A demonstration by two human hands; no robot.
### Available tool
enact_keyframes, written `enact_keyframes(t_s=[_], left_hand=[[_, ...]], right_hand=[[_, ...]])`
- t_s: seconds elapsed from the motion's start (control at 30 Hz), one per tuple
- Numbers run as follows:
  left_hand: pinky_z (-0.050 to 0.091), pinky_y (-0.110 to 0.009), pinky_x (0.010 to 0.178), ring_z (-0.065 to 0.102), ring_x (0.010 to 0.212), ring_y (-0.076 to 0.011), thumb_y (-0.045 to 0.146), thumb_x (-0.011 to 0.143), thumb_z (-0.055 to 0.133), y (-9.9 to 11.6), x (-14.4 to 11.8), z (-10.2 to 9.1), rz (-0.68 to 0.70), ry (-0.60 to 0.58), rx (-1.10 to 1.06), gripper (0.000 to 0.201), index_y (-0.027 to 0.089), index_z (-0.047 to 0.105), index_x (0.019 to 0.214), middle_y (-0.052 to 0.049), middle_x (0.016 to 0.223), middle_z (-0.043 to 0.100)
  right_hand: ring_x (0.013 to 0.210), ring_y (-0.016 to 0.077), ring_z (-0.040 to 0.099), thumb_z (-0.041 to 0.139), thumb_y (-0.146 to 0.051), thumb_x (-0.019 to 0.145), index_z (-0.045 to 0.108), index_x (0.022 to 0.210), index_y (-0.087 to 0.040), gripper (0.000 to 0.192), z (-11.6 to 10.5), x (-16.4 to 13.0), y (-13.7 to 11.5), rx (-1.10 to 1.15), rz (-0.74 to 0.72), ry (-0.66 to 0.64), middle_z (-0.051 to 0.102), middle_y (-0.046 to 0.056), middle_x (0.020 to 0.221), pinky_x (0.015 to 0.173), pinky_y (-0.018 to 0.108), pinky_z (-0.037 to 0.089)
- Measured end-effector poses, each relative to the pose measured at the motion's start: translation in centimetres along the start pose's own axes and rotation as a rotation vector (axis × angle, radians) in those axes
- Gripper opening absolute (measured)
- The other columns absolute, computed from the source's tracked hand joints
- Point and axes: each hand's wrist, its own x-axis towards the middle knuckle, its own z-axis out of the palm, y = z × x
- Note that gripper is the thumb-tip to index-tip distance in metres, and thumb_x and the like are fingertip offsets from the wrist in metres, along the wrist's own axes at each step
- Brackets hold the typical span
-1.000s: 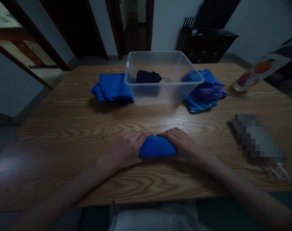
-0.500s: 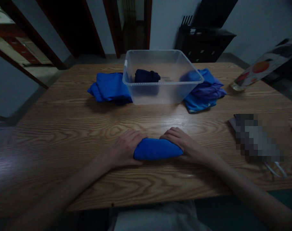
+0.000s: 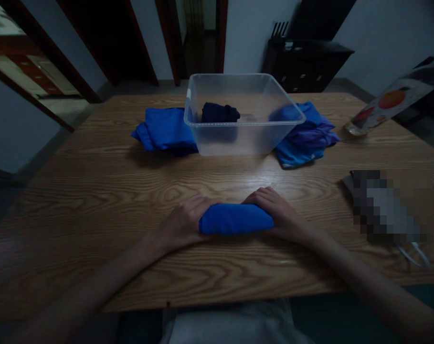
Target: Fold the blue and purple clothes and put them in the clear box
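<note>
A rolled bright blue cloth (image 3: 235, 219) lies on the wooden table (image 3: 95, 191) near its front edge. My left hand (image 3: 184, 222) grips the roll's left end and my right hand (image 3: 278, 213) grips its right end, fingers curled over the top. Behind it stands a clear plastic bin (image 3: 242, 128) with a dark navy folded cloth (image 3: 219, 113) inside.
A folded blue cloth (image 3: 163, 129) lies left of the bin. A heap of blue and purple cloths (image 3: 306, 136) lies to its right. A printed packet (image 3: 392, 102) leans at the far right, and a blurred-out object (image 3: 388, 205) rests near the right edge.
Both hands have slid apart along the blue roll, and more of it shows between them. The roll looks longer and flatter than before.
</note>
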Motion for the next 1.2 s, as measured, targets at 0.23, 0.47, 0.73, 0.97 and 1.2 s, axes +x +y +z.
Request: enact_keyframes(t_s=[0.23,0.47,0.73,0.97,1.2], left_hand=[[0.059,-0.046,0.109,0.074,0.121,-0.0279,0.024,0.097,0.075,-0.6,0.0,0.5,0.030,0.044,-0.057,0.050,0.021,0.060,0.145,-0.010,0.134,0.075],[0.056,-0.046,0.113,0.069,0.131,-0.0284,0.023,0.101,0.070,-0.5,0.0,0.3,0.062,0.010,-0.040,0.058,0.025,0.051,0.155,-0.008,0.146,0.070],[0.054,-0.054,0.112,0.067,0.127,-0.0338,0.037,0.098,0.077,-0.5,0.0,0.7,0.056,-0.026,0.091,0.063,0.022,0.050,0.152,-0.013,0.136,0.069],[0.053,-0.055,0.113,0.066,0.123,-0.0356,0.033,0.092,0.082,0.1,-0.4,1.2,0.044,-0.001,0.199,0.067,0.015,0.053,0.150,-0.016,0.131,0.068],[0.055,-0.055,0.111,0.067,0.122,-0.0355,0.038,0.094,0.079,-0.2,-0.3,1.1,0.071,0.000,0.217,0.063,0.014,0.056,0.148,-0.017,0.129,0.070]], right_hand=[[0.107,0.0295,0.067,0.078,-0.030,0.092,0.064,0.129,-0.023,0.040,-0.1,-0.2,-0.1,-0.003,0.026,0.047,0.074,0.009,0.119,0.093,0.043,0.045],[0.107,0.0300,0.065,0.077,-0.029,0.092,0.063,0.128,-0.023,0.039,0.1,-0.3,0.1,0.007,0.012,0.013,0.072,0.009,0.118,0.094,0.044,0.047],[0.116,0.0315,0.064,0.079,-0.030,0.094,0.062,0.136,-0.021,0.047,0.0,-0.1,-0.1,-0.057,-0.041,0.039,0.066,0.014,0.127,0.099,0.046,0.050],[0.121,0.0347,0.066,0.086,-0.060,0.091,0.054,0.148,-0.022,0.075,0.1,0.1,-2.5,-0.118,-0.066,0.104,0.070,0.016,0.134,0.102,0.052,0.054],[0.113,0.0315,0.072,0.086,-0.035,0.094,0.061,0.143,-0.021,0.056,0.4,-0.1,-1.5,-0.136,-0.072,0.083,0.075,0.013,0.128,0.100,0.048,0.057]])
